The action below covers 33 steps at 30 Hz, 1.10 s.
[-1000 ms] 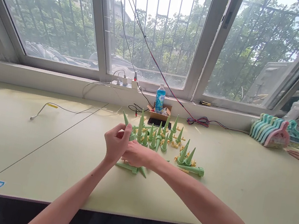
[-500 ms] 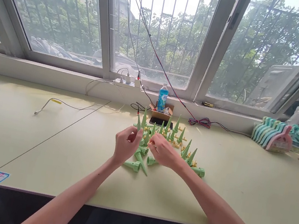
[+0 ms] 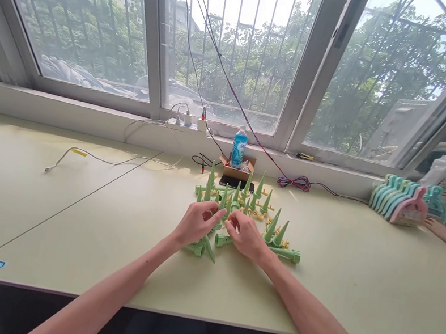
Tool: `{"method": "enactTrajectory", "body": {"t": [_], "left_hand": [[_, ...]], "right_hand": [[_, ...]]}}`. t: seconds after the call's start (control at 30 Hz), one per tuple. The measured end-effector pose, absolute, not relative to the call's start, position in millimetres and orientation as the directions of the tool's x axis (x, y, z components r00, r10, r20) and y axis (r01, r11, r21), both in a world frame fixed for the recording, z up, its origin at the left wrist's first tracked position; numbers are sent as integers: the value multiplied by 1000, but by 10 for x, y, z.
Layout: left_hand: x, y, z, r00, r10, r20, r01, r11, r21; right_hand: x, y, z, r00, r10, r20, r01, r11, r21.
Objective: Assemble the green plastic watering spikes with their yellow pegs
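Observation:
My left hand [image 3: 197,223] is closed, thumb against curled fingers, at the near left of a cluster of green plant-watering spikes [image 3: 271,228]. Whatever it grips is hidden behind the fingers. Close beside it, my right hand [image 3: 247,236] pinches a small yellow plastic piece [image 3: 226,223] between thumb and fingertips. Several spikes stand upright on their wide ends beyond both hands, some fitted with yellow pieces. Others lie flat, including a spike [image 3: 286,254] right of my right wrist and a ribbed spike cap [image 3: 196,248] below my left hand.
Behind the spikes are a black phone [image 3: 237,183], an open cardboard box [image 3: 236,173] and a blue-liquid bottle [image 3: 239,147]. Cables [image 3: 294,182] lie along the sill. At right are pastel dustpan-shaped items [image 3: 407,206], with another person's hand [image 3: 437,227] beside them. A thin cable [image 3: 98,154] crosses the left side.
My left hand has lowered and moved toward my right hand; the spike it held upright no longer shows in its fingers. The other person's hand has reached toward the pastel items.

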<state>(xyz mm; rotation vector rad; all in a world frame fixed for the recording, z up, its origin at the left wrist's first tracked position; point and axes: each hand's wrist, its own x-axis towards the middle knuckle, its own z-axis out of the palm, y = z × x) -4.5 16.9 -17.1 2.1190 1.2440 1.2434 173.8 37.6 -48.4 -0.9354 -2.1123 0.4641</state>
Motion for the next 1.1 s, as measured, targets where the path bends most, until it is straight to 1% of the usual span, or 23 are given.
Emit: {"method": "enactTrajectory", "body": {"t": [0.27,0.4,0.53,0.87,1.0,1.1], "left_hand": [[-41,167,-168,189,881,434,495,-467,732],[-46,176,-174,197,887,418,482,-459,746],[-58,196,-189,180,887,424,473,-456,754],[-52,189,-206,199,896,396,392,-443,806],[-44,189,-225,196,900,389,382,-436,815],[-39,193,-233,196,902,385,385,-432,815]], "right_hand": [[1712,400,-548,-415,751,514,464,660,-591],[1706,390,-525,-359,753,552,470,657,-590],[1701,356,-462,-294,773,562,461,630,-625],[1681,294,-381,-245,787,567,303,617,-726],[1660,275,-400,-231,817,528,246,574,-781],[1636,270,-421,-204,844,495,168,529,-832]]}}
